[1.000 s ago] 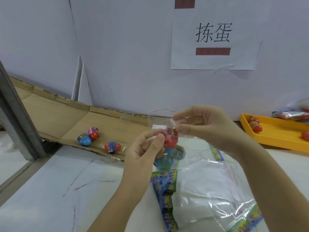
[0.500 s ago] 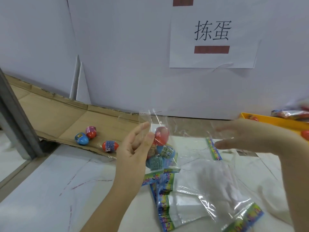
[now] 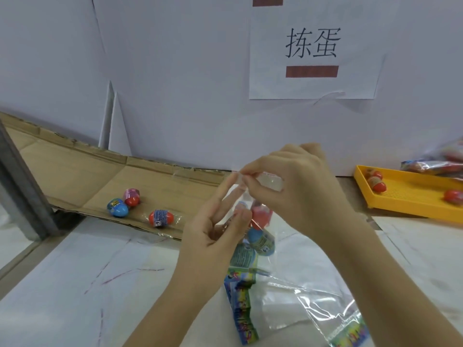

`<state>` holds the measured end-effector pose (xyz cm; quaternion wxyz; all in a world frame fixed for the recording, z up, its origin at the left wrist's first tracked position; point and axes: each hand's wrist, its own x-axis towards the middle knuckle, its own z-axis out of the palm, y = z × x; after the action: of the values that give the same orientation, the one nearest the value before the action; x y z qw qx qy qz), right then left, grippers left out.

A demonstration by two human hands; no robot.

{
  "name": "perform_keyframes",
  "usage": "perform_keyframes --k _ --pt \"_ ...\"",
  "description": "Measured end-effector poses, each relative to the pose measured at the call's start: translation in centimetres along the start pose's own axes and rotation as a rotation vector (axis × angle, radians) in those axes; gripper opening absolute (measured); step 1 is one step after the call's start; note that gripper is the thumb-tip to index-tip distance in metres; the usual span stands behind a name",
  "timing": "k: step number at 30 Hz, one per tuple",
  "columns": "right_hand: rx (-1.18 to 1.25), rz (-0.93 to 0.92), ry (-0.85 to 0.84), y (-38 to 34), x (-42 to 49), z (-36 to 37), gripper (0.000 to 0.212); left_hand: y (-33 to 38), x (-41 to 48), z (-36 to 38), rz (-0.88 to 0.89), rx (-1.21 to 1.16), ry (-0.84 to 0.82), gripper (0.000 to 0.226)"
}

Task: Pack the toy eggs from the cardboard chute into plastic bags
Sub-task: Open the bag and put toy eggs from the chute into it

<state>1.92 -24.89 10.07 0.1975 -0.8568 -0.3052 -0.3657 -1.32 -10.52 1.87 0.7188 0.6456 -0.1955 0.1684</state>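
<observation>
The white table [image 3: 75, 284] fills the lower view; the cardboard chute [image 3: 75, 176] slopes down across its left side from a grey post [image 3: 22, 191]; a paper sign [image 3: 313, 51] hangs on the white wall behind. A yellow tray [image 3: 411, 204] sits at the far right with 2 red eggs [image 3: 375, 182] in view and filled bags [image 3: 436, 164] at its back edge; loose empty bags [image 3: 300, 306] with colourful headers lie flat near the table's centre.

The right hand [image 3: 300, 186] pinches the top edge of the held plastic bag [image 3: 265, 180] between thumb and fingers, above the table and just right of the chute's lower end. The left hand [image 3: 215, 236] reaches up with its index and middle fingers straight, their tips at that same edge; whether it grips the bag cannot be told. Inside the hanging bag are a red egg [image 3: 260, 216] and, below it, a blue egg [image 3: 261, 242].

3 eggs lie on the chute near its lower lip: a blue one [image 3: 117, 207] touching a red-and-pink one [image 3: 131, 197]; a red one with a blue band [image 3: 160, 218] apart to their right.
</observation>
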Motion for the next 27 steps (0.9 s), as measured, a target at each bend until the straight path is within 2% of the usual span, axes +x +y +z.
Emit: perform_keyframes --k 8,13,20,27 --pt "-0.102 -0.13 0.103 0.1 -0.2 0.0 0.017 -0.2 -0.2 -0.1 0.067 0.217 -0.03 0.054" --pt "-0.109 -0.105 0.159 0.3 0.0 0.0 0.014 -0.2 -0.5 0.1 0.09 0.345 -0.026 0.055" --pt "0.013 -0.07 0.062 0.9 0.0 -0.9 0.006 -0.1 -0.4 0.0 0.117 0.343 -0.016 0.049" --pt "0.052 -0.01 0.102 2.0 -0.1 -0.5 0.003 0.0 -0.4 0.1 0.077 0.31 0.023 0.046"
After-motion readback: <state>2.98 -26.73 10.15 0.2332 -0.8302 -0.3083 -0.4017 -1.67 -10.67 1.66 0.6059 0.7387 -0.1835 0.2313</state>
